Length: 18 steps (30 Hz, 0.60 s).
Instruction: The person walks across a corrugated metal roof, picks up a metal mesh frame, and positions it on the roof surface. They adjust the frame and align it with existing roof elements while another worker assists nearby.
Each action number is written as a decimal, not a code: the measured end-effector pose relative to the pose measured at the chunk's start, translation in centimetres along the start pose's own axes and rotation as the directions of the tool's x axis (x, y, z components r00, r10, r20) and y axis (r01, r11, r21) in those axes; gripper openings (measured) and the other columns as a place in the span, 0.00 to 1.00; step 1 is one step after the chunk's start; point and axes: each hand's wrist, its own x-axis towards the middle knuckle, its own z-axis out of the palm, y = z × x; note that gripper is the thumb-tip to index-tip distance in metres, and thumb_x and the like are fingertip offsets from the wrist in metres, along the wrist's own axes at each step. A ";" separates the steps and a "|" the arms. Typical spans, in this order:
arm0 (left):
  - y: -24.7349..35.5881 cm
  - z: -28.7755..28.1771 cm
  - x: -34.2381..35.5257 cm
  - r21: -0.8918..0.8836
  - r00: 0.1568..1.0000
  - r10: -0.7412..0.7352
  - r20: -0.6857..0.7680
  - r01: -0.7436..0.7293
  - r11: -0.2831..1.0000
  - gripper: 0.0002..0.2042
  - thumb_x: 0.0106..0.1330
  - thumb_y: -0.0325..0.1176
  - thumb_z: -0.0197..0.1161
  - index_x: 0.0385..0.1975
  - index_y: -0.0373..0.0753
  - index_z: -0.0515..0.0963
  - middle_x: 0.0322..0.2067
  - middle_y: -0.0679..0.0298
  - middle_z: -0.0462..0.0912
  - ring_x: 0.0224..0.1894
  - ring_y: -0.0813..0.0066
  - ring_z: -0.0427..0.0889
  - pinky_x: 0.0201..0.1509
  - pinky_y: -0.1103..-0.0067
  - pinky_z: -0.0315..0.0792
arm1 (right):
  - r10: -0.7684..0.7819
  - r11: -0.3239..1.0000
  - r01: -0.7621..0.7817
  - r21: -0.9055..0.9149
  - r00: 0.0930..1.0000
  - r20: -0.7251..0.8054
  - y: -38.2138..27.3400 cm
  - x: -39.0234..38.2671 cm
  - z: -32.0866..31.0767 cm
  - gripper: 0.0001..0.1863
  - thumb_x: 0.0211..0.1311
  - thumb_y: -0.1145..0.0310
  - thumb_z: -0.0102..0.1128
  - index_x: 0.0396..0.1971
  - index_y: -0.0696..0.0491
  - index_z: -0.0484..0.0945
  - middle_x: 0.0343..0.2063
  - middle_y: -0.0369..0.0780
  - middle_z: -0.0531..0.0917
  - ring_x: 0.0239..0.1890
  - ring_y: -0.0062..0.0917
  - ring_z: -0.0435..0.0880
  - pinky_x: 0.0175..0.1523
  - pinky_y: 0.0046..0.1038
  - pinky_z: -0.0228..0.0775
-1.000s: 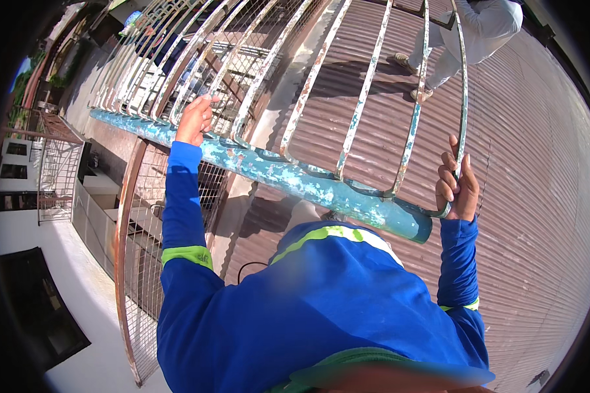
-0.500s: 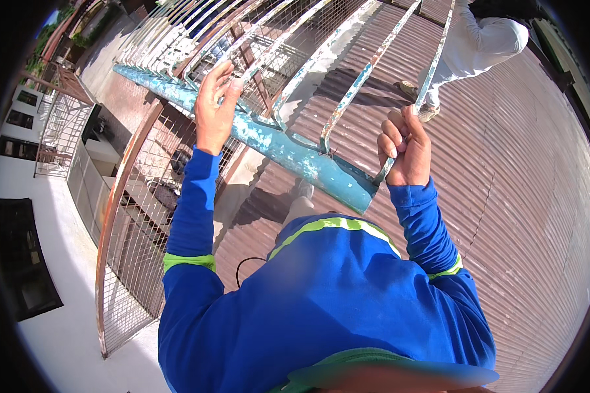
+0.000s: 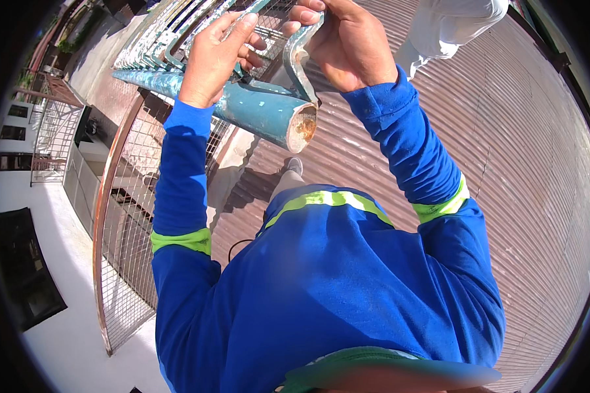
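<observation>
A metal grille with a round blue pipe and bent flat bars in peeling teal and white paint lies slantwise ahead of me. The pipe's open end faces me, rusty inside. My right hand grips the last bar near its bend, above the pipe end. My left hand is farther left over the pipe, its fingers curled among the bars, apparently round one of them. The thumb and the hand itself cover most of that contact.
Brown corrugated sheeting spreads under and to the right of me. A co-worker in white clothes is at the upper right. Left stands a rusty-framed mesh panel, with a white building wall beyond it.
The grille's near end has shifted up and left, its pipe opening now facing me. My right hand has moved up and left with the end bar; my left hand has risen and its fingers have curled.
</observation>
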 end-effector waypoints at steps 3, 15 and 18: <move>-0.6 -2.1 1.2 -0.059 0.999 0.044 -0.028 -0.046 0.997 0.16 0.79 0.43 0.57 0.51 0.35 0.79 0.21 0.72 0.71 0.21 0.82 0.74 0.26 0.83 0.68 | 0.005 0.936 -0.033 -0.351 0.997 -0.080 -2.3 0.3 -0.5 0.09 0.75 0.61 0.59 0.42 0.51 0.81 0.32 0.37 0.84 0.37 0.24 0.84 0.46 0.32 0.81; 4.3 -5.3 4.4 -0.055 0.994 -0.002 -0.106 -0.004 0.998 0.19 0.81 0.38 0.52 0.64 0.33 0.74 0.24 0.74 0.67 0.24 0.84 0.71 0.29 0.86 0.70 | 0.221 -0.658 0.554 -0.510 0.790 0.572 -19.7 18.0 -2.7 0.27 0.58 0.42 0.68 0.42 0.53 0.84 0.30 0.46 0.86 0.32 0.40 0.86 0.40 0.39 0.78; 5.1 -6.6 5.4 -0.078 0.999 0.002 -0.044 -0.005 0.997 0.19 0.81 0.37 0.51 0.64 0.33 0.74 0.24 0.74 0.67 0.24 0.84 0.71 0.28 0.85 0.69 | 0.186 -0.674 0.546 -0.498 0.777 0.601 -19.6 20.7 -3.4 0.28 0.60 0.41 0.66 0.40 0.55 0.85 0.27 0.46 0.86 0.29 0.38 0.86 0.37 0.38 0.78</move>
